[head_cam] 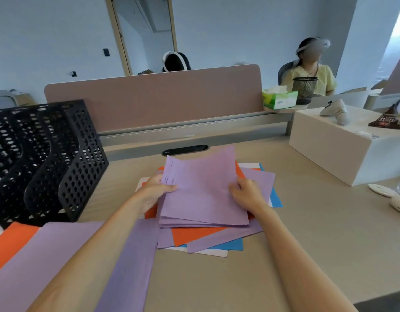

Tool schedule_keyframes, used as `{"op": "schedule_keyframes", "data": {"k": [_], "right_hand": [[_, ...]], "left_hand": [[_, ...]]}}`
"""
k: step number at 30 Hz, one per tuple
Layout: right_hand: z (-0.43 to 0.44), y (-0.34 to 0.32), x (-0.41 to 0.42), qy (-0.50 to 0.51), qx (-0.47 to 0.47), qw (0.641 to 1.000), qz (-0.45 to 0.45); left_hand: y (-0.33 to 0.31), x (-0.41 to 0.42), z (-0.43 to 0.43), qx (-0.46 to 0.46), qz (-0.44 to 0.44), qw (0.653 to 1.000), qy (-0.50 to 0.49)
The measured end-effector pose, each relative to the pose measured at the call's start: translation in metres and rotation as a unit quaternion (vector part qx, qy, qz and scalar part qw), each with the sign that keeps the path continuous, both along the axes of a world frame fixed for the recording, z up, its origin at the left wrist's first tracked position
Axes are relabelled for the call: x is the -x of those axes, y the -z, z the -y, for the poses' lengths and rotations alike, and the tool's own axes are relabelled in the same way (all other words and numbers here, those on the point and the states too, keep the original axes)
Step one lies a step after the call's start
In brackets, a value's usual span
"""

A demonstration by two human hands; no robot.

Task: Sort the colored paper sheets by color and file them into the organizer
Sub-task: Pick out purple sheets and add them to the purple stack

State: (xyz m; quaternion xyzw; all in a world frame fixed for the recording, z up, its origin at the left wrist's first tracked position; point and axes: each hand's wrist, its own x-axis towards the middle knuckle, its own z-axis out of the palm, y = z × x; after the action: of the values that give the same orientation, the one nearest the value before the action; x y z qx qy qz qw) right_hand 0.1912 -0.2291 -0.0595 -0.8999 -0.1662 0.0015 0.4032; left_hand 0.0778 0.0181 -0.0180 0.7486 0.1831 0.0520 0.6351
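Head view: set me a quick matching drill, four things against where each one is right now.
1 purple stack
2 organizer
3 tissue box
4 white box

A left side of the desk
B gripped by left hand and right hand
C right side of the desk
D past the divider's right end

Pairs: 1-B, 2-A, 3-D, 4-C

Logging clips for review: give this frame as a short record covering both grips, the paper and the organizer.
left grip: holds the purple stack at its left edge
right grip: holds the same stack's right edge
purple stack: over the mixed pile
mixed pile: orange, blue, white, purple sheets on the desk
organizer: black, left of pile
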Motion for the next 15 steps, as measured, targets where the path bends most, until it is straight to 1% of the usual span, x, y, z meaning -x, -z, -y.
{"op": "schedule_keyframes", "data": {"k": [1, 2, 3, 4, 5, 6, 7, 8, 10, 13, 15], "right_hand": [[0.002, -0.002, 0.001, -0.005, -0.009, 1.0, 0.001], [0.003, -0.003, 0.002, -0.014, -0.042, 0.999, -0.002], [0.006, -0.007, 0.004, -0.025, -0.112, 0.993, -0.022], [0.008, -0.013, 0.008, -0.035, -0.204, 0.977, -0.058], [0.009, -0.021, 0.011, -0.043, -0.292, 0.95, -0.101], [0.01, -0.029, 0.014, -0.052, -0.366, 0.919, -0.139], [0.012, -0.038, 0.015, -0.059, -0.411, 0.895, -0.162], [0.012, -0.048, 0.016, -0.067, -0.437, 0.881, -0.17], [0.012, -0.071, 0.022, -0.077, -0.469, 0.868, -0.14], [0.014, -0.095, 0.035, -0.051, -0.469, 0.881, -0.033], [0.018, -0.096, 0.042, -0.055, -0.463, 0.885, -0.008]], "left_hand": [[-0.003, -0.001, 0.004, -0.037, 0.035, 0.999, -0.004], [-0.01, 0.001, 0.009, -0.066, 0.073, 0.995, -0.002], [-0.019, 0.003, 0.015, -0.085, 0.116, 0.99, 0.0], [-0.029, 0.007, 0.02, -0.101, 0.159, 0.982, 0.001], [-0.039, 0.01, 0.023, -0.114, 0.197, 0.974, -0.002], [-0.047, 0.013, 0.025, -0.123, 0.229, 0.965, -0.01], [-0.054, 0.015, 0.026, -0.127, 0.257, 0.958, -0.021], [-0.061, 0.017, 0.027, -0.13, 0.277, 0.951, -0.034], [-0.072, 0.022, 0.031, -0.125, 0.301, 0.943, -0.059], [-0.078, 0.026, 0.037, -0.125, 0.316, 0.936, -0.094], [-0.074, 0.028, 0.04, -0.123, 0.306, 0.939, -0.103]]}}
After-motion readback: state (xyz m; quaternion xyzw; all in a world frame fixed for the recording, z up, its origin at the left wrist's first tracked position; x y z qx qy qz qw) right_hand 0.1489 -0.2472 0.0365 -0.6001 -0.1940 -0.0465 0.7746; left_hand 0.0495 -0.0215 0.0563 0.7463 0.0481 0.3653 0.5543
